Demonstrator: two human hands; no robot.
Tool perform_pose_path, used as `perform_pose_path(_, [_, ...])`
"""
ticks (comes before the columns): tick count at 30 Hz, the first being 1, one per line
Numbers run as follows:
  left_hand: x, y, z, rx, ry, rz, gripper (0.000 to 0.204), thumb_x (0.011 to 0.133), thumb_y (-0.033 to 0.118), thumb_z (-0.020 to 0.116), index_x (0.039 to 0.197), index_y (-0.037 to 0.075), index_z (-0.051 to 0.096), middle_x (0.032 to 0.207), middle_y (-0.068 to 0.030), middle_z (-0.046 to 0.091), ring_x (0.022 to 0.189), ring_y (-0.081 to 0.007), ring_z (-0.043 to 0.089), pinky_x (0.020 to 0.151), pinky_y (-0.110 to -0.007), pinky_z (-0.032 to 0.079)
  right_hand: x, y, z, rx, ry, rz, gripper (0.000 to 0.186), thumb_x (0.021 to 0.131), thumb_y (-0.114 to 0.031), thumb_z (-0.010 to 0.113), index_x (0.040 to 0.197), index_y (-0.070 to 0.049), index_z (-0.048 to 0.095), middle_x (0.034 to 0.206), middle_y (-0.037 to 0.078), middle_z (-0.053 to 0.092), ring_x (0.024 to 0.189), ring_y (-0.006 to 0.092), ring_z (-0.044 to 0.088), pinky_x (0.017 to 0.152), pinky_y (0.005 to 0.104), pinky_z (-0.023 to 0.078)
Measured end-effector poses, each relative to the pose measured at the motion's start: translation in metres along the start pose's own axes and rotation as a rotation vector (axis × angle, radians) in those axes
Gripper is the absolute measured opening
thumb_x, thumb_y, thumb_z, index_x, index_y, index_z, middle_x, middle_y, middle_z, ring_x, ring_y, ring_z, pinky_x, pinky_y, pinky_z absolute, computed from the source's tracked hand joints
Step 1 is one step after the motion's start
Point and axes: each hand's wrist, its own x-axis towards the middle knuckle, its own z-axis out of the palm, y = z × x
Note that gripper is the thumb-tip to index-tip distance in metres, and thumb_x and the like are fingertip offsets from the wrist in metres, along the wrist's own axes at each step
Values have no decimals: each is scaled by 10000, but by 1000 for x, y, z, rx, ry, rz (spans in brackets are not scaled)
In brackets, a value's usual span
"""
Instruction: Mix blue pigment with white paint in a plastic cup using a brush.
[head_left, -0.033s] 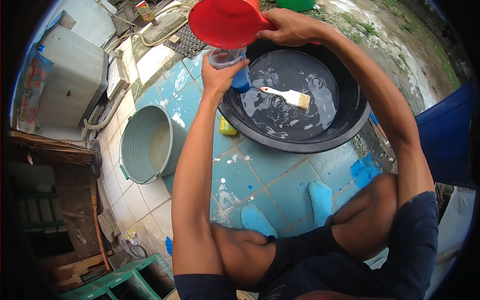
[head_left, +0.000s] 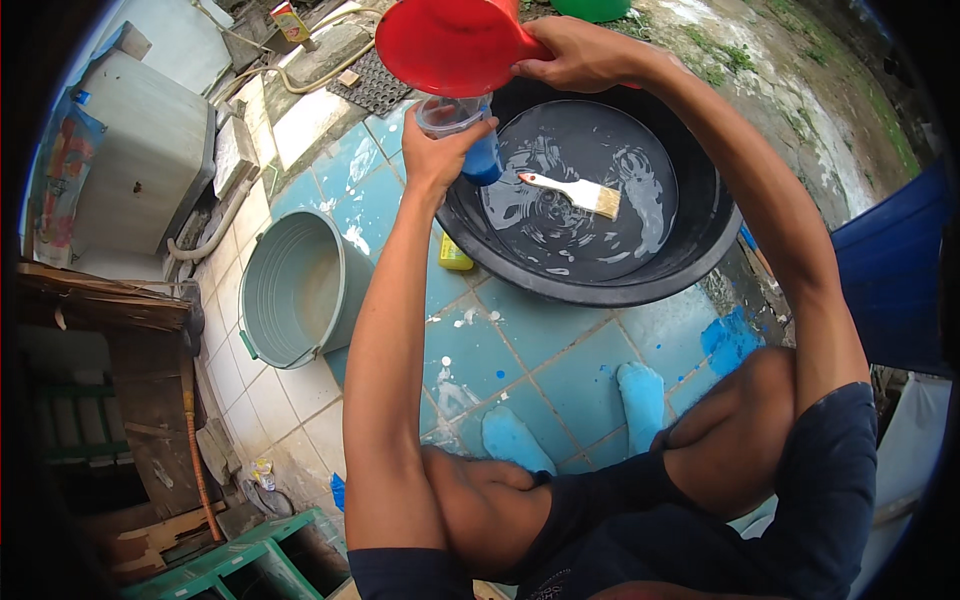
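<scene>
Over the far-left rim of the black basin (head_left: 590,292): clear plastic cup (head_left: 484,155), blue in its lower part, held upright or close to it. Left hand (head_left: 438,155) is wrapped around it, thumb on the basin side, firm grip. Red dipper (head_left: 450,50) sits right above the cup mouth, its lower edge at the cup rim; can't tell if they touch. Right hand (head_left: 575,55) is closed on the dipper handle, arm reaching across above the basin's right side.

Basin holds water (head_left: 560,245), ripples on the surface. Paintbrush (head_left: 575,192) lies in it near the middle: white handle with red tip to the left, pale bristles to the right.

Yellow container (head_left: 455,253) on the tiles, just beside the basin's near-left side. Grey-green bucket (head_left: 262,290) further left, upright, outside the left forearm. Floor is blue-green tile (head_left: 570,365) with white spatter; blue paint patch (head_left: 730,342) near the right knee. Two light-blue socks (head_left: 515,438) on the feet, near side of basin. Dark textured mat (head_left: 372,85) beyond, upper left.
</scene>
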Motion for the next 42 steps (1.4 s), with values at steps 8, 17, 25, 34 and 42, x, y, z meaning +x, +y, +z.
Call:
perform_pose_path(8, [-1, 1, 2, 39, 33, 45, 916, 631, 245, 1000, 1313, -54, 467, 1234, -196, 641, 1091, -256, 683, 922, -356, 583, 5, 10, 7, -30, 54, -56, 357, 945, -269, 680, 1132, 36, 685, 975, 270, 696, 982, 413, 685, 875, 478, 510])
perform_pose_path(17, [1, -2, -2, 60, 53, 29, 965, 619, 260, 1006, 1346, -63, 459, 1242, -191, 624, 1101, -264, 673, 930, -355, 574, 9, -6, -2, 104, -58, -81, 331, 901, -158, 631, 1216, -56, 640, 1010, 259, 723, 1048, 393, 704, 884, 487, 533])
perform_pose_path(25, [-2, 4, 1, 35, 55, -7, 989, 621, 270, 1008, 1363, -62, 444, 1256, -185, 614, 1113, -256, 664, 940, -352, 572, 4, -10, 0, 103, 63, -163, 331, 892, -156, 634, 1204, -45, 631, 1016, 257, 721, 1002, 431, 695, 868, 492, 530])
perform_pose_path(34, [-1, 2, -5, 36, 64, 27, 993, 631, 245, 1007, 1378, -56, 426, 1261, -186, 626, 1107, -253, 661, 936, -352, 567, 15, 50, 18, 1025, -102, 373, 284, 1031, -343, 607, 1034, -60, 605, 820, 43, 640, 651, 135, 596, 553, 310, 480])
perform_pose_path(42, [2, 11, -17, -40, 63, 77, 1007, 643, 254, 1008, 1398, -51, 414, 1268, -168, 637, 1149, -245, 634, 995, -366, 521, -42, 108, 70, 1007, 16, 951, 342, 983, -353, 674, 943, -30, 569, 641, 4, 554, 490, 84, 582, 469, 254, 586])
